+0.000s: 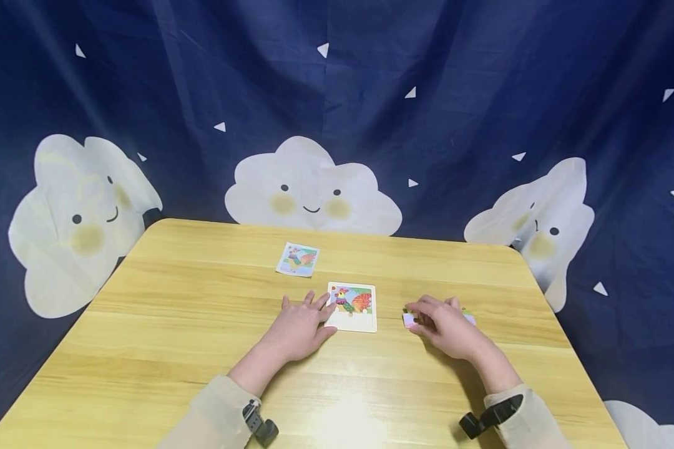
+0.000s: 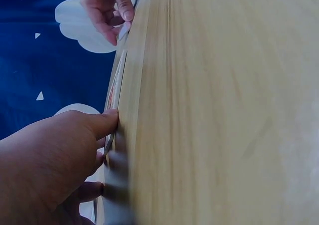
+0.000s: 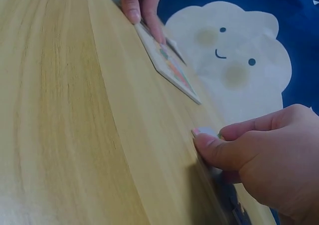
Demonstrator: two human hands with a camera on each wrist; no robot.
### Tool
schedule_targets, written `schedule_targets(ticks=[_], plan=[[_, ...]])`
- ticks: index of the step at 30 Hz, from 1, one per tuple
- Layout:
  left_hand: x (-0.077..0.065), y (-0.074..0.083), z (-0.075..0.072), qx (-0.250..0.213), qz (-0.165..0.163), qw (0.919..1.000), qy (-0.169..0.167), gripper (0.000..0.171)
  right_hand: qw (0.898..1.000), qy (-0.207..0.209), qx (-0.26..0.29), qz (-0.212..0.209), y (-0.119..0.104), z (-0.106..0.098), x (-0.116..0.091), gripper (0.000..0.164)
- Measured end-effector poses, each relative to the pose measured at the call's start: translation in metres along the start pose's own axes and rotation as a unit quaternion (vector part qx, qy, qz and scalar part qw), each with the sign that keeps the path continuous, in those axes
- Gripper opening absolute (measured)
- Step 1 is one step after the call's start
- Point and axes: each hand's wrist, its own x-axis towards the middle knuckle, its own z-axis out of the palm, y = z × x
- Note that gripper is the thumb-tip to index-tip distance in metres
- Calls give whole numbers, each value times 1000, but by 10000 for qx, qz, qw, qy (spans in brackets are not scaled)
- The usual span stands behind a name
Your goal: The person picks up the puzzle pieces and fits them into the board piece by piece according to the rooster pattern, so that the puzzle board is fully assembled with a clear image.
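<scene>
A square picture puzzle board [image 1: 351, 321] with a colourful rooster in its upper part lies mid-table; its lower strip is white. My left hand [image 1: 300, 330] rests at its left side with fingers spread, index finger and thumb touching the board. In the right wrist view, the left fingertips [image 3: 132, 13] lie at the board's near edge. To the right, my right hand [image 1: 446, 327] pinches a small pale pink and white puzzle piece [image 1: 409, 320] between thumb and fingers. More colourful pieces [image 1: 469, 319] show beyond that hand, partly hidden by it.
A small paper card [image 1: 297, 259] with a similar rooster picture lies behind the board, to the left. The wooden table [image 1: 146, 324] ends at a dark blue curtain [image 1: 427, 125] printed with clouds. Each wrist wears a black strap with a camera.
</scene>
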Motion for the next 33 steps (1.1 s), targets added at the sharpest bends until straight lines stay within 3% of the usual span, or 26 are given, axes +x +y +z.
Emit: schedule_targets(ticks=[14,24,33], plan=[[-3,-2,-2,-8,-9,10000,10,58,9994,-334,44,9,-3,-2,6,37],[1,-1,3,39,21,10000,68,58,9995,5,237,-191,-7,-2,7,32],[1,-3,1,17,42,10000,40,59,9990,53,447,-9,-14,0,15,38]])
